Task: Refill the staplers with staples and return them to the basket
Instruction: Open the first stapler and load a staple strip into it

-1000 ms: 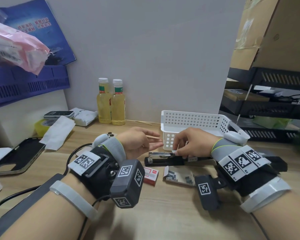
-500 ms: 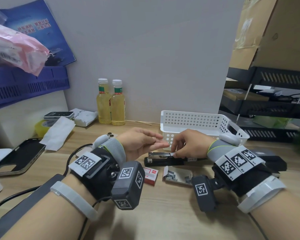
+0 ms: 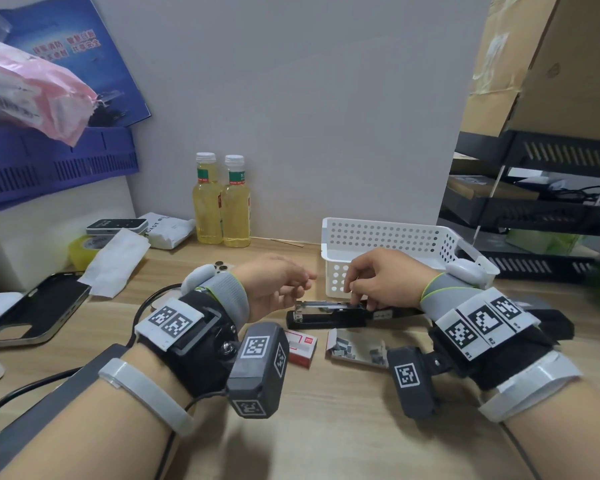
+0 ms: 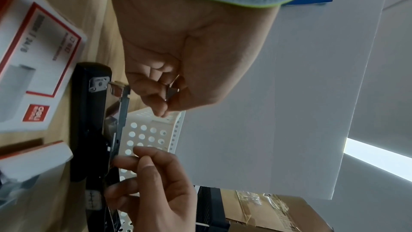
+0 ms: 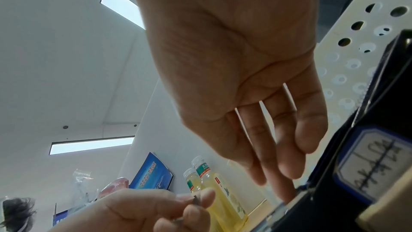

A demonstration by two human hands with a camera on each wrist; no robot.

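Nearest the front edge of the desk [image 3: 326,427] lay a red and white staple box [image 3: 300,346] and, just to its right, an opened tray of loose staples [image 3: 357,349]. Behind them, toward the middle of the desk, the black stapler [image 3: 326,315] lay opened flat, its metal channel facing up. The left hand [image 3: 274,289] hovered beside the channel's front end and pinched a short strip of staples [image 4: 171,92] between thumb and fingertips. The right hand [image 3: 381,282] had its fingers bent down on the stapler, the fingertips touching the rear part of the channel; whether it pinched some small part there I could not tell. Behind the stapler, close to the wall, stood the white basket [image 3: 395,237], and no stapler showed in the part of it that was in view.

In my judgement, the risk was in the loading. The strip was small and was held only at the tips, so it could slip or break. If it entered the channel tilted, it would jam. If the right hand let go, the stapler could shift.
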